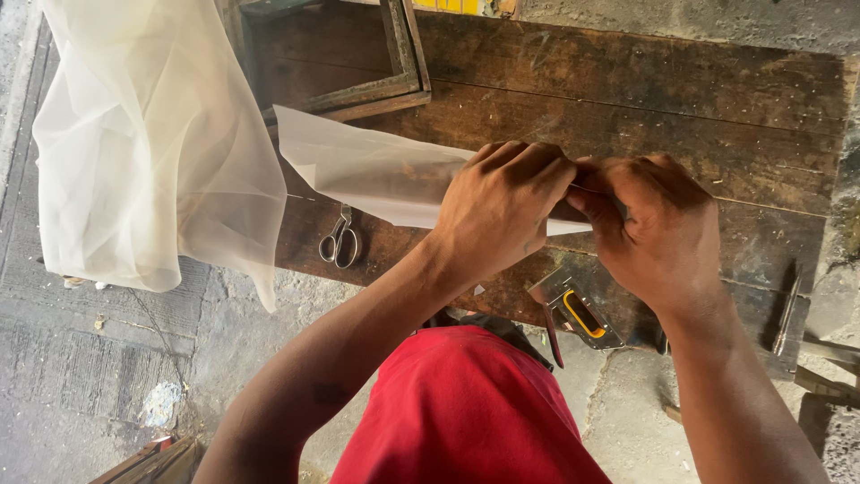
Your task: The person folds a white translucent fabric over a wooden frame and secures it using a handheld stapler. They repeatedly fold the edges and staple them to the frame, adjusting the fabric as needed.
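left hand (502, 211): fist-like, fingers curled and pressed together, pinching the near end of the mesh strip (376, 170) from above.
right hand (658, 229): thumb and forefinger pinched on the same end, touching the left hand's knuckles; other fingers curled under.
mesh strip: pale, translucent, lying flat on the bench (717, 116). Long axis runs from the hands up and left toward the frame (394, 54); far corner just touches the frame's lower rail.
key relation: both hands sit at the strip's right end, the free length all lies left of the fingers. Left hand is nearer the bulk of it; right hand only reaches the tip, which peeks out white below the left hand.
cloth (152, 143): larger sheet of the same sheer stuff, draped over the bench's left edge, apart from the strip.
scissors (339, 240): on the bench just below the strip, left of the left wrist, closed.
stapler (573, 309): metal, yellow insert, at the near bench edge between the forearms, under the right hand.
rod (786, 314): thin metal piece at the bench's right edge, well apart.
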